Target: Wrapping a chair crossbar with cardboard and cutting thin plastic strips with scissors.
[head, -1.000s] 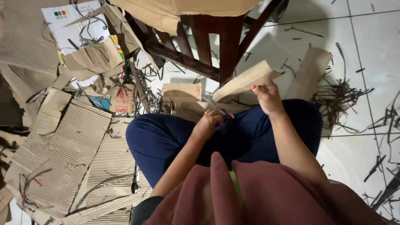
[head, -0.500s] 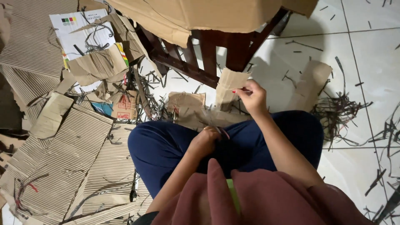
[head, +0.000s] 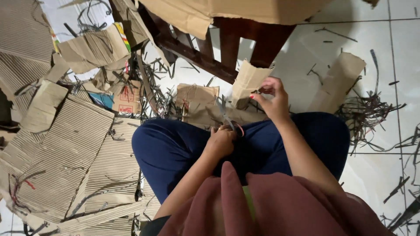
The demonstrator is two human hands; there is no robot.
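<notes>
Right fingers: pinched on the right edge of a cardboard piece [head: 246, 83], thumb and fingertips [head: 262, 92] closed on it, holding it upright above the lap.
Right hand [head: 272, 99]: raised in front of the right knee, just near a dark wooden chair [head: 227, 48].
Left fingers: curled shut around scissors [head: 227, 117]; the handles sit inside the fist, the blades point up and away toward the cardboard piece.
Left hand [head: 222, 140]: resting on the lap, between the knees, nearer than the right hand.
Cardboard piece: tan, tilted, its lower edge just beside the scissor tips; whether blade and board touch cannot be told.
Legs [head: 175, 148]: crossed, in dark blue trousers, on a pale tiled floor [head: 393, 43].
Lap front: more creased brown cardboard [head: 197, 102] lies on the floor just beyond the knees.
Left of scene: broad corrugated sheets [head: 65, 148] overlap in a pile, with torn scraps and a small printed box [head: 124, 98] at the far side.
Right of scene: a folded strip of board [head: 339, 78] and a tangle of thin dark offcuts [head: 367, 113] lie on the tiles.
Far edge: a large carton [head: 245, 11] rests on the chair.
</notes>
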